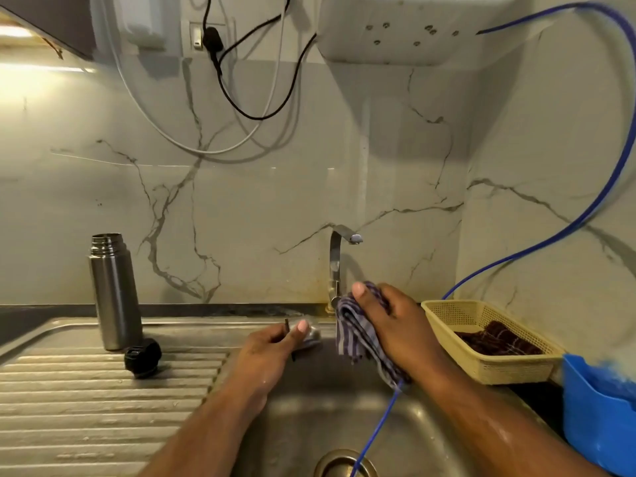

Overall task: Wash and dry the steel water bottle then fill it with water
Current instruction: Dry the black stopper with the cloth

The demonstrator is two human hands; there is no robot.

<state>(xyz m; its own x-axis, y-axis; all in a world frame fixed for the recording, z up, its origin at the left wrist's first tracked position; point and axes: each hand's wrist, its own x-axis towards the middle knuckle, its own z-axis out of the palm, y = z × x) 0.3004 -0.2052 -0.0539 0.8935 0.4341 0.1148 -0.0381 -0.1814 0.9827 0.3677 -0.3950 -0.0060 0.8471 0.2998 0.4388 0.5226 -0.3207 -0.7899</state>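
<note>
One steel bottle (115, 290), one black cap (142, 358), one basket (509, 371), one small grey item (309, 337), one striped cloth (354, 333), one dark cloth (495, 339), one left hand (272, 344) and one right hand (395, 325) are counted.

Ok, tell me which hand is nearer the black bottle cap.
Left. The left hand, pinching a small shiny piece, is right of the cap; the right hand, gripping the striped cloth, is farther right by the tap.

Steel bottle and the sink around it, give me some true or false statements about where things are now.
The steel bottle stands upright on the drainboard. True.
The black cap is screwed onto the bottle. False: it lies beside it on the drainboard.
The right hand grips a striped cloth. True.
The yellow basket is empty. False: a dark cloth lies in it.
The left hand holds nothing. False: it pinches a small shiny piece.
</note>
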